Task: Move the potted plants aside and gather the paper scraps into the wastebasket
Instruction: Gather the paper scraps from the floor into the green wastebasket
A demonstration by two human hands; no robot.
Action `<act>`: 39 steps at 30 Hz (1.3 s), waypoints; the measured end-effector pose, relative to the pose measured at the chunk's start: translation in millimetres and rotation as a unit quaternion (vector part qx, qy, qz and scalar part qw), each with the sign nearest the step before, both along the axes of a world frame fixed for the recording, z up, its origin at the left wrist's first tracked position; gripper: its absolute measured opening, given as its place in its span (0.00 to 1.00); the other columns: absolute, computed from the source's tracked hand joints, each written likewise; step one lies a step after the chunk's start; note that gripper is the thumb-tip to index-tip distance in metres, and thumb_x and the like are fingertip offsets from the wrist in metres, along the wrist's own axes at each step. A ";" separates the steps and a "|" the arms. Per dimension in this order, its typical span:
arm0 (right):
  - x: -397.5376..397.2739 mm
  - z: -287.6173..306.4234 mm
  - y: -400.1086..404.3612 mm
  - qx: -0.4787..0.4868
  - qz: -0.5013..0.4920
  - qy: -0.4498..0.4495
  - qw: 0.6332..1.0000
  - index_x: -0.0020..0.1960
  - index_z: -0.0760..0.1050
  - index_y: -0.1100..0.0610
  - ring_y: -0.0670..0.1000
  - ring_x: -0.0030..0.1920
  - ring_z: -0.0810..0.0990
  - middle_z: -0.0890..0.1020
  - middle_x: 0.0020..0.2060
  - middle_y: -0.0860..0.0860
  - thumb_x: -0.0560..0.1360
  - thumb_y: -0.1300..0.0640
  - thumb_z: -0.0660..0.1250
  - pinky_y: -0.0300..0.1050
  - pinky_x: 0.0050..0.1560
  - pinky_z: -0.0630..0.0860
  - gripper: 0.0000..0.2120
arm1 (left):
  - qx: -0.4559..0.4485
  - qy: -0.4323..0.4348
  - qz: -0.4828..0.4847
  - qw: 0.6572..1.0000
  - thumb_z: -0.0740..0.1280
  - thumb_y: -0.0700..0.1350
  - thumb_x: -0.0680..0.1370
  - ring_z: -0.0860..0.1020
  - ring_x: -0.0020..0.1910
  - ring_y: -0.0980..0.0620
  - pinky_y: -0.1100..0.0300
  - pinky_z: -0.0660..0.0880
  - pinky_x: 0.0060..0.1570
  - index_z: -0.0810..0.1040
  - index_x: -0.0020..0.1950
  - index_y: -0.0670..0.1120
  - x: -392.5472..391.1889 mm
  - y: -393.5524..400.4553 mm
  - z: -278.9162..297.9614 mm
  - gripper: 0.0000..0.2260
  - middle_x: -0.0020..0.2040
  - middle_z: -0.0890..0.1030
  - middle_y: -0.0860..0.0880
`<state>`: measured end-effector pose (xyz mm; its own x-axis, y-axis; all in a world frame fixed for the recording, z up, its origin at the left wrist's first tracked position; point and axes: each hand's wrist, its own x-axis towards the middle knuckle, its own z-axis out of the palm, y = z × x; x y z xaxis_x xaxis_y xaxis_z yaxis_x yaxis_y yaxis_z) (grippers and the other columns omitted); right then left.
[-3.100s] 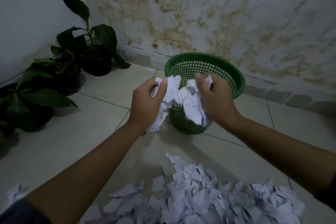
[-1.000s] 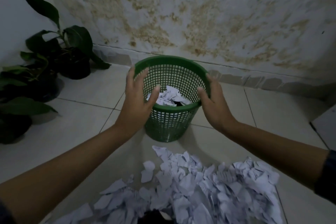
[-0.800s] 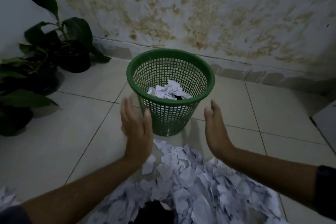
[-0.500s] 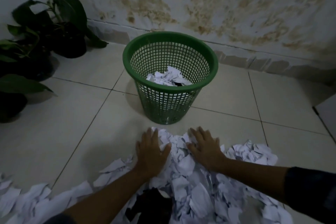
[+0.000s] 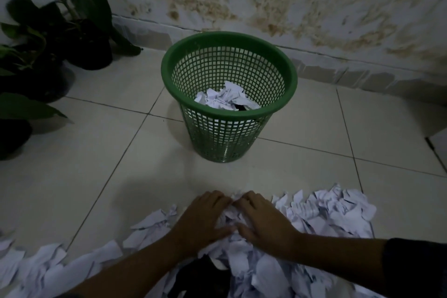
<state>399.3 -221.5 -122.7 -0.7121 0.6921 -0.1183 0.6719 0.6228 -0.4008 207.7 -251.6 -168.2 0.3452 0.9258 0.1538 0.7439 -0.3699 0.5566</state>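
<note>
White scraps (image 5: 326,210) are lying in a wide drift across the floor (image 5: 96,176) at 6 o'clock. Both hands are pressing into the heap there, side by side. The left hand (image 5: 203,218) and the right hand (image 5: 263,220) are curling inward toward each other, fingertips nearly meeting, each grip closing narrow around a bunched clump of paper between them. Well apart from the pile, at 12 o'clock, the green mesh basket (image 5: 183,72) is standing upright on the tiles, holding a small layer of crumpled paper (image 5: 225,99) at its bottom. The plants (image 5: 60,38) in dark pots are sitting at 10 o'clock, against the stained wall (image 5: 290,2).
</note>
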 end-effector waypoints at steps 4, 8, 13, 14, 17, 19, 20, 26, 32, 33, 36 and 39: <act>-6.4 -2.4 8.3 -0.011 -0.005 -0.020 1.000 0.59 0.66 0.55 0.59 0.49 0.74 0.73 0.51 0.58 0.76 0.49 0.51 0.50 0.47 0.69 0.16 | 0.035 0.014 0.003 0.999 0.53 0.61 0.79 0.76 0.37 0.58 0.66 0.68 0.31 0.69 0.52 0.52 0.8 2.2 5.3 0.15 0.40 0.79 0.52; -5.6 5.9 26.6 -0.074 -0.055 0.031 0.995 0.52 0.72 0.66 0.60 0.48 0.75 0.74 0.48 0.63 0.77 0.61 0.57 0.42 0.44 0.63 0.09 | 0.025 -0.048 0.001 0.999 0.48 0.59 0.81 0.80 0.40 0.55 0.66 0.75 0.34 0.72 0.55 0.49 -5.2 13.6 14.5 0.19 0.43 0.84 0.48; -1.5 44.5 48.8 -0.069 -0.127 0.124 0.982 0.45 0.72 0.60 0.53 0.42 0.73 0.76 0.42 0.58 0.78 0.58 0.60 0.38 0.39 0.60 0.06 | -0.036 -0.146 0.070 0.986 0.55 0.64 0.77 0.77 0.51 0.61 0.72 0.70 0.52 0.80 0.57 0.47 -12.5 30.4 55.6 0.25 0.54 0.82 0.51; -0.4 54.4 51.6 -0.067 -0.139 0.134 0.979 0.45 0.71 0.58 0.53 0.41 0.73 0.75 0.41 0.55 0.78 0.59 0.61 0.38 0.38 0.61 0.04 | -0.042 -0.162 0.088 0.982 0.58 0.60 0.78 0.78 0.48 0.62 0.69 0.72 0.49 0.81 0.55 0.48 -13.8 32.7 66.6 0.20 0.51 0.83 0.52; 0.7 81.8 56.0 -0.062 -0.175 0.174 0.967 0.42 0.70 0.54 0.45 0.33 0.72 0.74 0.34 0.49 0.78 0.59 0.62 0.32 0.33 0.63 0.07 | -0.013 -0.195 0.109 0.974 0.62 0.52 0.78 0.78 0.39 0.68 0.73 0.71 0.40 0.80 0.47 0.51 -14.9 40.1 103.4 0.09 0.41 0.82 0.56; -0.9 101.1 55.8 -0.068 -0.199 0.219 0.953 0.40 0.70 0.52 0.42 0.31 0.70 0.74 0.31 0.46 0.78 0.58 0.62 0.35 0.33 0.65 0.08 | 0.015 -0.217 0.104 0.970 0.64 0.49 0.78 0.77 0.37 0.69 0.76 0.69 0.38 0.79 0.41 0.51 -13.2 41.7 129.0 0.08 0.36 0.82 0.59; -2.2 112.2 54.7 -0.066 -0.206 0.244 0.945 0.40 0.70 0.52 0.42 0.31 0.70 0.73 0.31 0.45 0.78 0.58 0.62 0.37 0.33 0.65 0.08 | 0.024 -0.233 0.103 0.967 0.64 0.47 0.78 0.77 0.36 0.69 0.77 0.68 0.37 0.77 0.38 0.53 -11.1 42.0 142.5 0.09 0.34 0.81 0.62; -17.2 182.4 50.0 -0.003 -0.192 0.374 0.908 0.45 0.73 0.57 0.40 0.36 0.75 0.78 0.37 0.47 0.79 0.60 0.60 0.29 0.36 0.70 0.05 | 0.091 -0.311 0.034 0.945 0.61 0.48 0.78 0.79 0.43 0.66 0.75 0.70 0.44 0.77 0.46 0.56 7.8 45.2 219.0 0.05 0.41 0.82 0.64; -32.5 217.7 84.7 0.045 -0.216 0.434 0.873 0.48 0.73 0.62 0.53 0.45 0.79 0.80 0.43 0.57 0.79 0.58 0.59 0.48 0.45 0.76 0.07 | 0.159 -0.329 0.105 0.925 0.61 0.46 0.80 0.79 0.39 0.60 0.71 0.74 0.37 0.79 0.47 0.43 2.3 88.2 264.6 0.09 0.39 0.82 0.49; -35.4 220.5 92.3 0.053 -0.225 0.438 0.869 0.48 0.73 0.62 0.54 0.44 0.79 0.80 0.43 0.58 0.79 0.58 0.59 0.52 0.44 0.76 0.08 | 0.168 -0.324 0.141 0.920 0.61 0.47 0.80 0.78 0.37 0.61 0.73 0.72 0.35 0.78 0.46 0.44 -0.9 100.3 267.3 0.10 0.37 0.80 0.52; -46.9 224.2 113.3 0.070 -0.246 0.450 0.856 0.47 0.72 0.63 0.57 0.40 0.77 0.79 0.41 0.61 0.79 0.57 0.59 0.53 0.41 0.75 0.09 | 0.169 -0.251 0.211 0.929 0.58 0.53 0.81 0.76 0.35 0.59 0.68 0.68 0.32 0.76 0.43 0.45 -10.3 135.5 266.8 0.14 0.35 0.77 0.53; -61.0 227.3 131.6 0.074 -0.266 0.466 0.841 0.42 0.69 0.58 0.57 0.38 0.76 0.77 0.37 0.58 0.79 0.57 0.59 0.50 0.38 0.73 0.09 | 0.022 -0.113 0.254 0.960 0.50 0.59 0.80 0.68 0.30 0.57 0.64 0.63 0.29 0.72 0.39 0.46 -17.9 159.3 262.1 0.22 0.31 0.70 0.53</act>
